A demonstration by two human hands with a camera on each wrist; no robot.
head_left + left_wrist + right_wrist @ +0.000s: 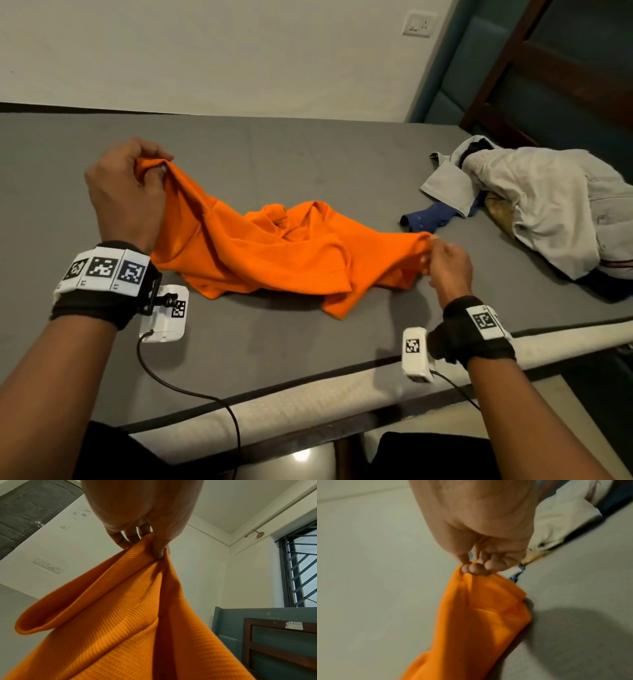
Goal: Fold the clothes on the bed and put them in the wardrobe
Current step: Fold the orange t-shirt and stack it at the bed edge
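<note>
Head view: the left hand (126, 192) pinches one end of the orange shirt (274, 253), the right hand (447, 263) the other; its crumpled middle lies on the grey bed (308, 154). Both ends should probably rise together and pull taut — then lay flat. More clothes (534, 205) lie well apart.

Left wrist view: white walls, door (32, 513), barred window (300, 568).

Right wrist view: blurred — fingertips (476, 568) clamp bunched cloth above the sheet.

I see a white switch plate (419, 24) on the pale wall past the bed, and a teal padded headboard (455, 82) beside a dark wooden frame (507, 65). My left wrist view catches a barred window (302, 566) and a dark door (30, 511).
</note>
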